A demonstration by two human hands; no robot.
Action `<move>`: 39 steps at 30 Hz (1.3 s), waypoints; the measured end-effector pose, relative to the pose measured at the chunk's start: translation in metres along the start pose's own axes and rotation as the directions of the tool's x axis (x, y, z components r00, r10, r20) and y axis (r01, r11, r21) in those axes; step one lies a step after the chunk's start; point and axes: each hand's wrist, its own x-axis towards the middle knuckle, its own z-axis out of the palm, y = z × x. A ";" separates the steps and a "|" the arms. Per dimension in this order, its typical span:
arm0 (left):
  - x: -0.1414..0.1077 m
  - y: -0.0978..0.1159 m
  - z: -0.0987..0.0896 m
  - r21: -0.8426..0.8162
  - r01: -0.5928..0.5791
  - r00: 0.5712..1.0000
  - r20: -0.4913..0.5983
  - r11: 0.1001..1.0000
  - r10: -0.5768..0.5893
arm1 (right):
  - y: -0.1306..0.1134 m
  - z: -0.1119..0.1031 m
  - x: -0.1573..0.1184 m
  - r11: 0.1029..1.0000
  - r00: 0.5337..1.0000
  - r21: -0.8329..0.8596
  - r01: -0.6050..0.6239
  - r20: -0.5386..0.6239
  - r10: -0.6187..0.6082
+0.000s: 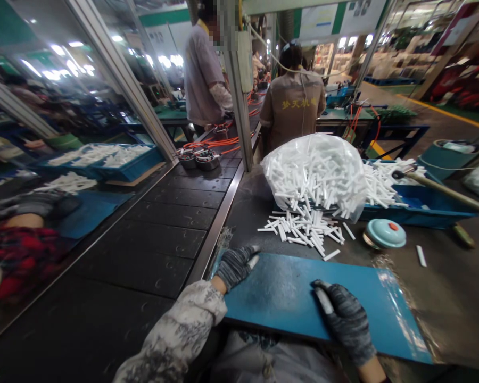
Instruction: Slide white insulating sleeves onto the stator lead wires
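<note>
My left hand [236, 267], in a grey striped knit glove, rests at the far left corner of a blue mat [279, 287]. Its fingers stretch forward and the thumb, pale at the tip, lies a little apart. My right hand [346, 318], gloved alike, lies over the middle of the mat with fingers reaching left and a pale thumb apart from them. Nothing shows in either hand. Beyond the mat is a loose pile of short white tubes [309, 229], spilling from a clear plastic bag [315, 165].
A blue tray [431, 210] with more white tubes stands behind a round light-blue container [385, 233]. Left of me runs a dark conveyor [143, 244] carrying coiled parts with orange cables [203, 154]. Across it, a co-worker's gloved hand [43, 205] is near blue trays [131, 165]. Two people stand ahead.
</note>
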 end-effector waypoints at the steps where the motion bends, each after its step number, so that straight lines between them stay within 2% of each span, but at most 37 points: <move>1: 0.000 0.000 0.000 -0.003 0.001 1.000 -0.003 1.000 -0.001 | -0.001 -0.001 0.001 1.000 1.000 -0.001 0.002 -0.006 -0.002; 11: 0.000 -0.002 0.002 0.017 -0.021 1.000 -0.009 1.000 0.021 | -0.001 -0.001 0.000 1.000 1.000 -0.009 0.013 -0.001 -0.013; 25: 0.001 0.001 -0.001 0.001 0.015 1.000 0.017 1.000 -0.015 | -0.001 0.000 -0.001 0.996 0.997 0.047 -0.076 0.028 0.075; 39: 0.000 -0.002 0.001 -0.002 -0.004 1.000 -0.008 1.000 0.004 | 0.001 0.002 -0.004 0.999 0.999 0.021 -0.049 0.017 0.048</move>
